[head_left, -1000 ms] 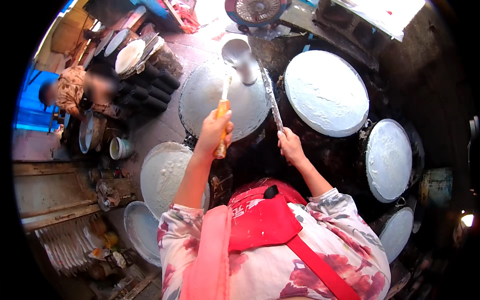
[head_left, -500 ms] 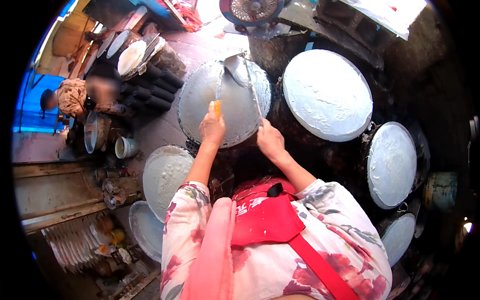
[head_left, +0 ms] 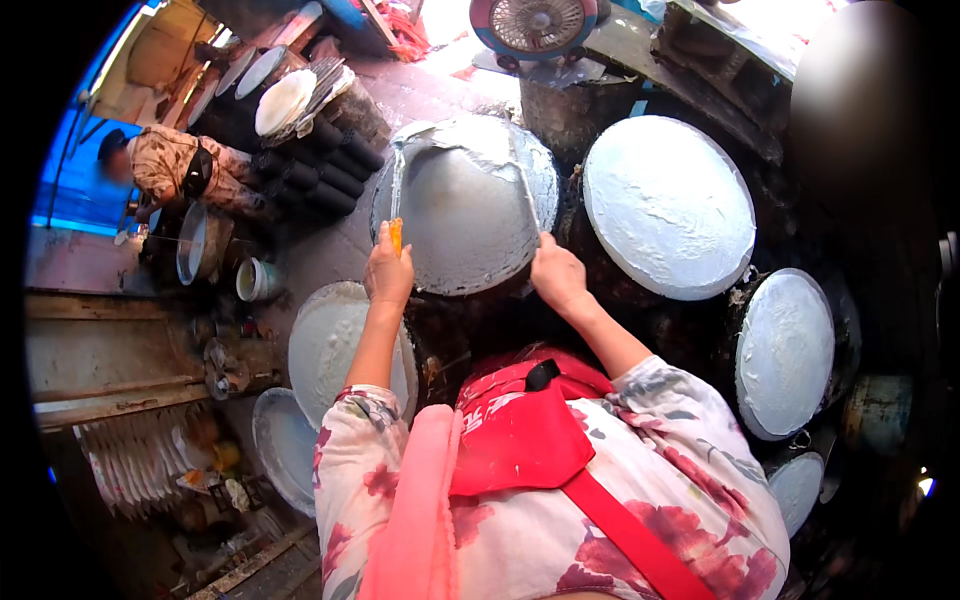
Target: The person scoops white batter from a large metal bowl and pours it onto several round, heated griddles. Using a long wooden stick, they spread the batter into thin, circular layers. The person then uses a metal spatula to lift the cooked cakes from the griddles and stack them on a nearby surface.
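Observation:
My left hand (head_left: 388, 274) is closed around the orange handle of a long, thin metal spatula (head_left: 397, 180). Closed too, my right hand (head_left: 559, 274) grips a slim metal rod (head_left: 525, 180); its exact kind is unclear. Both tools reach forward across a round griddle (head_left: 465, 245) in front of me, one along its left side, one along its right. Between their far ends a thin white sheet (head_left: 470, 142) is lifted and folded back near the far rim. The near part of the griddle shows a bare grey surface.
More round pans coated in white stand around me: a large pan (head_left: 670, 205) and another (head_left: 787, 352) at right, one (head_left: 345, 345) at left. A fan (head_left: 535, 25) stands beyond. Dark cylinders (head_left: 318, 175) are stacked at far left, near a person (head_left: 170, 170) and a bucket (head_left: 258, 279).
My hands have moved apart, the left one leftward with its spatula. The white sheet's raised edge, formerly a narrow flap between the tools, now spreads widely along the far rim. The view has shifted slightly.

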Tool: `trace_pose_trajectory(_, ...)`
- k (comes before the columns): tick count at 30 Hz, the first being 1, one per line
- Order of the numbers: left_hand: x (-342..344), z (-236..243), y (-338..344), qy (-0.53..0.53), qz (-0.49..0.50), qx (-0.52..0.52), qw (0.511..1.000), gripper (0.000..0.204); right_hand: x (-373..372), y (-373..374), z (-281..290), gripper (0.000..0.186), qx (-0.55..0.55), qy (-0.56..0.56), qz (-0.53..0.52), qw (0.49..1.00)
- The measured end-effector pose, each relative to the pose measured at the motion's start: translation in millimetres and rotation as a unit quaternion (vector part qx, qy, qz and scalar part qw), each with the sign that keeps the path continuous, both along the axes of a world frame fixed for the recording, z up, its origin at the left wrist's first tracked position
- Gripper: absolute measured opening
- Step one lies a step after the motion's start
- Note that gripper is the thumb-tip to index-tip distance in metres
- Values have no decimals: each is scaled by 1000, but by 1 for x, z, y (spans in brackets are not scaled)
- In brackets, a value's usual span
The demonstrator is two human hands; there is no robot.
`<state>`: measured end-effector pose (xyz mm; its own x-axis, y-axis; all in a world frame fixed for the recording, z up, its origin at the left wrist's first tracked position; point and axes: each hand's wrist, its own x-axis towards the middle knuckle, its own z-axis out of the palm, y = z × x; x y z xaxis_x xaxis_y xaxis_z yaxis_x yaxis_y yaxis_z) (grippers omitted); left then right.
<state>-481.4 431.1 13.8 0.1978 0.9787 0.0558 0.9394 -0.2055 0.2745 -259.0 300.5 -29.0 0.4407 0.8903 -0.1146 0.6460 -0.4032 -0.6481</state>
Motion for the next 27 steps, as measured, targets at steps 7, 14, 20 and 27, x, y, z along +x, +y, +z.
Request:
trace_pose_trajectory(7, -24, 6, -15, 0, 1, 26, 1000, 59, 1, 41, 28, 24, -9, -31, 99, 995)
trace_pose_trajectory(14, -38, 20, -35, -16, 31, -1, 999, 60, -18, 55, 1, 20, -9, -51, 162, 986)
trace_pose_trajectory(20, -62, 39, -64, -51, 69, -40, 995, 58, 47, 63, 12, 18, -5, -74, 129, 989)
trace_pose_trajectory(27, -70, 43, -87, -95, 71, -51, 992, 58, 15, 77, 23, 15, 18, -134, 251, 959)
